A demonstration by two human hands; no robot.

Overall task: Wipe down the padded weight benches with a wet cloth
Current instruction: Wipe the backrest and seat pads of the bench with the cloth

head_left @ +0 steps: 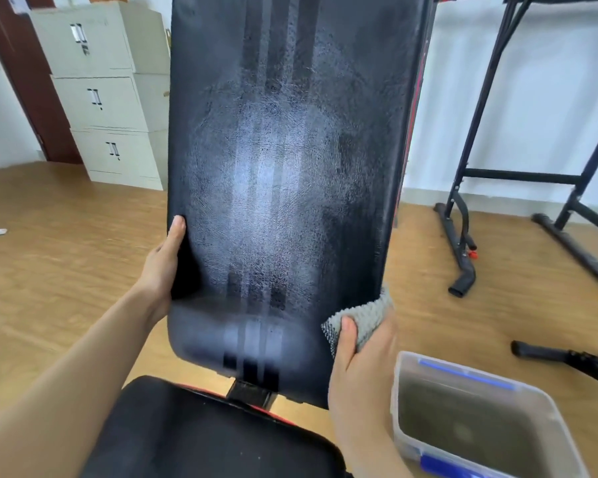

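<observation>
The black padded backrest of a weight bench stands raised in front of me, shiny and streaked with wet marks. Below it lies the black seat pad. My left hand grips the backrest's lower left edge, thumb on the front face. My right hand holds a grey textured cloth against the backrest's lower right edge, thumb on top of the cloth.
A clear plastic tub with blue clips, holding murky water, sits on the wooden floor at lower right. A black metal exercise frame stands to the right. Grey filing cabinets line the back left wall. A black bar lies on the floor.
</observation>
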